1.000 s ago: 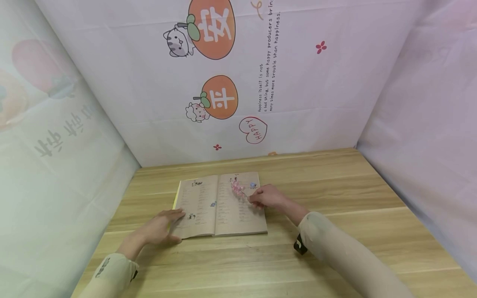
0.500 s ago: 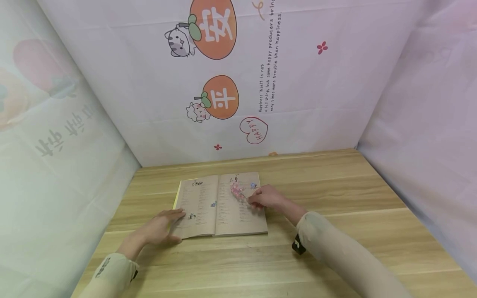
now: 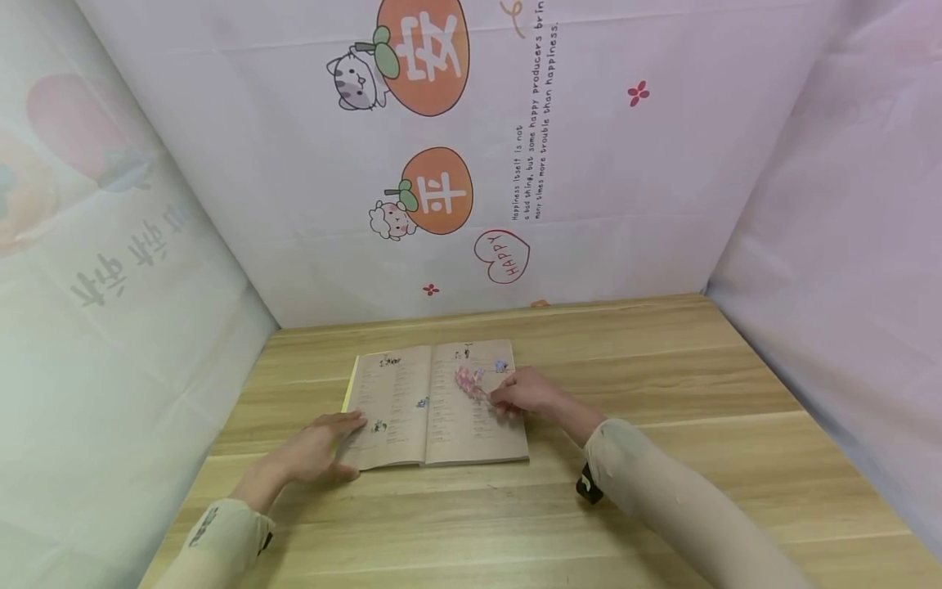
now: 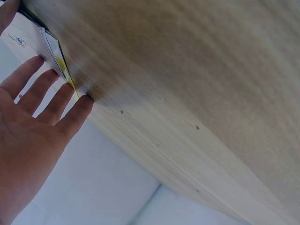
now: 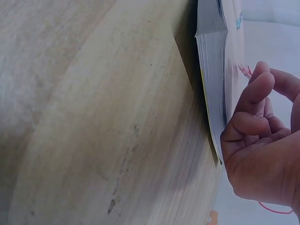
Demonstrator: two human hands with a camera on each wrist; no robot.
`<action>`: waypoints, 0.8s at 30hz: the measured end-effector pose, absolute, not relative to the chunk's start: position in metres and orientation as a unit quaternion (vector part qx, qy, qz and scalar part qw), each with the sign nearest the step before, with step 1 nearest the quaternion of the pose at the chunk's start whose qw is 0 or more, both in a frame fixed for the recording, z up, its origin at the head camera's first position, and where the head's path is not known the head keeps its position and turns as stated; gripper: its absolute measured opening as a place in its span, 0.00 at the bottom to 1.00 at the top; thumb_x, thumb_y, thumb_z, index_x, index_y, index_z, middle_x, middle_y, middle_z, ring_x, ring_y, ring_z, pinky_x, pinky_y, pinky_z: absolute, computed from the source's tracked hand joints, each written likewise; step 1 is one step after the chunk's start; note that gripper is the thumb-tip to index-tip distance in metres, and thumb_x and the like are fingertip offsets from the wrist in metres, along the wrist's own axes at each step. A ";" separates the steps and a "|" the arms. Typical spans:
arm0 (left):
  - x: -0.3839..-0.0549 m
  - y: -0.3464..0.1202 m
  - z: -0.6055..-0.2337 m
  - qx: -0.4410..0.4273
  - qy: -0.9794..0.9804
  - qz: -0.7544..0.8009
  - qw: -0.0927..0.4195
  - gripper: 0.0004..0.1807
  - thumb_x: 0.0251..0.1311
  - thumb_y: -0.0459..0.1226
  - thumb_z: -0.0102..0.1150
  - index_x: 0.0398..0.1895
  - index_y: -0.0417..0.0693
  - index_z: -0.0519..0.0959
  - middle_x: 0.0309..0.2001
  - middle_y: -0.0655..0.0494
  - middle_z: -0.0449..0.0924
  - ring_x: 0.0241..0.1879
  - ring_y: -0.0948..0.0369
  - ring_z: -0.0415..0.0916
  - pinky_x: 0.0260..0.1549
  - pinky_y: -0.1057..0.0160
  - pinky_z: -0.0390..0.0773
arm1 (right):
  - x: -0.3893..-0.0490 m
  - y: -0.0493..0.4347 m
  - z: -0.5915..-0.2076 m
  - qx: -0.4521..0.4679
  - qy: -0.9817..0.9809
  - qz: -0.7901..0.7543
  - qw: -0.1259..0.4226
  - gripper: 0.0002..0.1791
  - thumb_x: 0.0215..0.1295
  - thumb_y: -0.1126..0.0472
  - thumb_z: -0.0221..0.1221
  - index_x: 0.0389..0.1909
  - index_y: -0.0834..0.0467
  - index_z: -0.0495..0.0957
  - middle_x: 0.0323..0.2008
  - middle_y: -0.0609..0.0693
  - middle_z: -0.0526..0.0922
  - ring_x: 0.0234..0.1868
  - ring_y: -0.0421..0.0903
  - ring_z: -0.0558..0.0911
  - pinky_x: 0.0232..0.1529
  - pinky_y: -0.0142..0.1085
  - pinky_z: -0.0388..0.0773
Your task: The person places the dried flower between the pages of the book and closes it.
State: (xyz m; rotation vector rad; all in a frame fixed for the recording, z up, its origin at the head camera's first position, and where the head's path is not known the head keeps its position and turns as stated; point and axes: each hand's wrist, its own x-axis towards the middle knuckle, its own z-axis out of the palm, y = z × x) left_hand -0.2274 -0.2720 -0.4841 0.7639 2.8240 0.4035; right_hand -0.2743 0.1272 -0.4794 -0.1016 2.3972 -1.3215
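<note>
An open book point(image 3: 397, 425) with printed text and small cartoon drawings lies on the wooden table. My left hand point(image 3: 318, 448) rests at the book's left edge, its fingers fairly straight; in the left wrist view the fingertips touch the page edges and yellow cover. Over the right page, my right hand point(image 3: 524, 391) pinches a small sprig of pink flowers point(image 3: 467, 381) by its thin stem. The right wrist view shows the thumb and curled fingers of that hand, with the pink tip point(image 5: 245, 71) just beyond them. The lower stem end is hidden by the fingers.
The wooden table point(image 3: 471, 523) spreads around the book. A white cloth wall point(image 3: 603, 180) with orange cartoon prints stands behind it, and plain cloth walls close off the left and right sides.
The pink flower sprig has dipped slightly lower over the right page, with the right hand keeping its pinch. The left hand stays at the book's left edge.
</note>
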 end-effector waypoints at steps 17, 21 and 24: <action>-0.228 -0.273 -0.481 0.264 0.951 0.130 0.092 0.47 0.49 0.52 0.74 0.71 0.41 0.68 0.74 0.41 0.63 0.71 0.36 0.62 0.69 0.36 0.64 | -0.275 0.129 -0.479 -0.026 0.871 -0.444 0.207 0.14 0.64 0.54 0.64 0.22 0.58 0.85 0.19 0.47 0.85 0.16 0.39 0.72 0.14 0.28 0.56; -0.230 -0.274 -0.482 0.260 0.952 0.129 0.095 0.48 0.48 0.52 0.75 0.71 0.42 0.68 0.75 0.42 0.63 0.71 0.36 0.62 0.69 0.36 0.65 | -0.274 0.130 -0.480 -0.025 0.873 -0.442 0.206 0.13 0.64 0.56 0.64 0.23 0.58 0.85 0.21 0.49 0.86 0.17 0.39 0.74 0.14 0.27 0.57; -0.230 -0.274 -0.483 0.258 0.952 0.130 0.096 0.48 0.48 0.52 0.75 0.71 0.42 0.68 0.75 0.42 0.62 0.71 0.37 0.62 0.69 0.36 0.65 | -0.273 0.130 -0.478 -0.028 0.875 -0.439 0.202 0.12 0.63 0.57 0.65 0.23 0.59 0.86 0.21 0.49 0.86 0.18 0.40 0.76 0.15 0.27 0.61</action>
